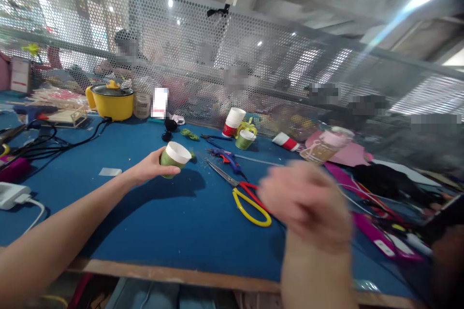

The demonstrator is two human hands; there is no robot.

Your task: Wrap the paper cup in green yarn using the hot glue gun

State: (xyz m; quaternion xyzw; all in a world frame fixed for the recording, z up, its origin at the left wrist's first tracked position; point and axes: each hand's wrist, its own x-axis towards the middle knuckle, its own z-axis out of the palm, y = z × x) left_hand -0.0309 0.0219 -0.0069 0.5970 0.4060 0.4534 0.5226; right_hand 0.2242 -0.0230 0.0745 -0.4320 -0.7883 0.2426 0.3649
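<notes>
My left hand [157, 166] is closed round a paper cup [175, 157] whose outside is covered in green below a bare white rim. It holds the cup tilted above the blue table. My right hand [304, 200] is raised over the right side, smeared by motion; its fingers look curled, but I cannot make out whether they hold anything. Just left of it lie large scissors [235, 183] with one red and one yellow handle. A blue glue gun [227, 158] rests behind the scissors. Part of a green bundle [193, 156] shows behind the held cup.
Toward the mesh screen [195, 48] stand a second green-covered cup [245, 140] and stacked white-and-red cups [234, 122]. Another cup [286, 142] lies on its side. A yellow electric pot [110, 102] is at back left. Cables [79, 141] and a white charger [14, 196] lie left.
</notes>
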